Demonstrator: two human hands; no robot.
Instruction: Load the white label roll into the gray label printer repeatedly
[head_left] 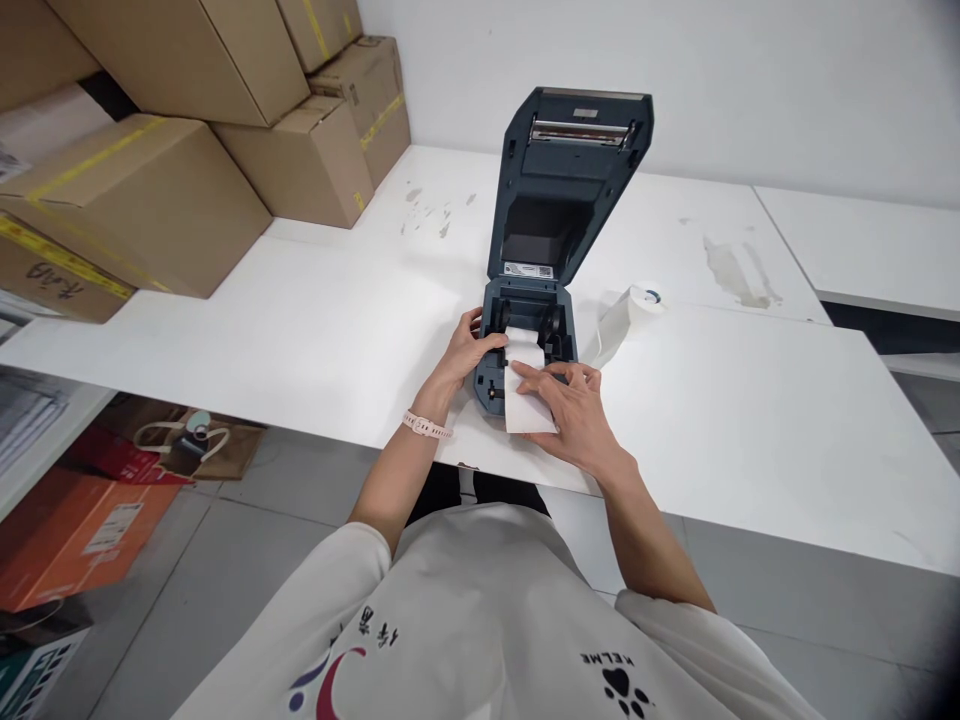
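White label paper (525, 395) runs out of the open printer (525, 340) and lies under my right hand (574, 410). That hand rests flat on the strip's right edge with the fingers spread and lightly bent, pressing rather than pinching; I cannot tell whether the thumb has curled under the paper. The strip hangs forward from the printer's bay toward me, its free end just left of my right palm and reaching the table's near edge.

My left hand (469, 350) sits across the strip from the right one, on the printer's left wall. Its fingers are curled over the rim of the bay and the thumb points in toward the paper, touching or almost touching it where it leaves the roll. A pale pink watch (426, 426) circles that wrist.

Above both hands the printer's grey lid (570, 180) stands tilted back, its roller bar showing at the top. Just beyond my right hand, to its right, a second roll of paper (630, 310) lies on the white table (750, 420), partly unwound, apart from the printer. Well away to the left of my left hand, brown cardboard boxes (150, 190) are stacked on the table against the wall.
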